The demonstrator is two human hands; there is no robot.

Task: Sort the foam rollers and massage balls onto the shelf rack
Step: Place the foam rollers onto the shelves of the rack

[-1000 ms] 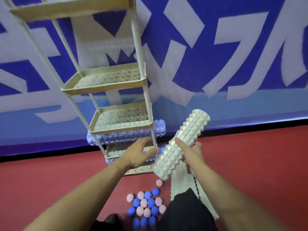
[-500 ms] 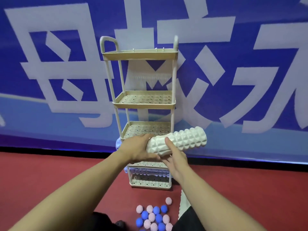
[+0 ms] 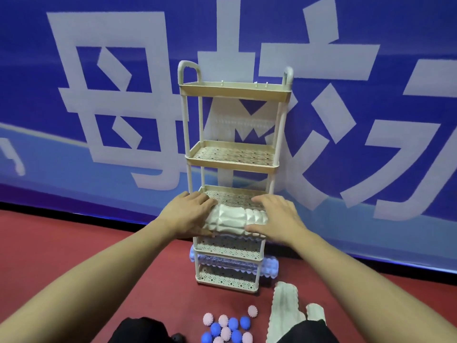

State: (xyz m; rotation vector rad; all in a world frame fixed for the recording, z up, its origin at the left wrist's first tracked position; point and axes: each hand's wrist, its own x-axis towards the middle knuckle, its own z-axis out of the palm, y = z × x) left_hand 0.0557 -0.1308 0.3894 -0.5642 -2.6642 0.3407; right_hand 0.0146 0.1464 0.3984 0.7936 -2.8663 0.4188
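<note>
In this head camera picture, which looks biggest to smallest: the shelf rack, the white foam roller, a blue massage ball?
1. Shelf rack, by far the tallest.
2. White foam roller, spanning one tier's width.
3. Blue massage ball, the smallest, even though it lies nearer the camera.

Only readable sign: big pale Chinese characters printed on the blue banner (image 3: 99, 58) above and behind both hands, the one up-left of the left hand (image 3: 184, 214) looks like 母 (image 3: 108, 95), the others cropped or hidden behind the rack (image 3: 235, 92), unreadable.
</note>
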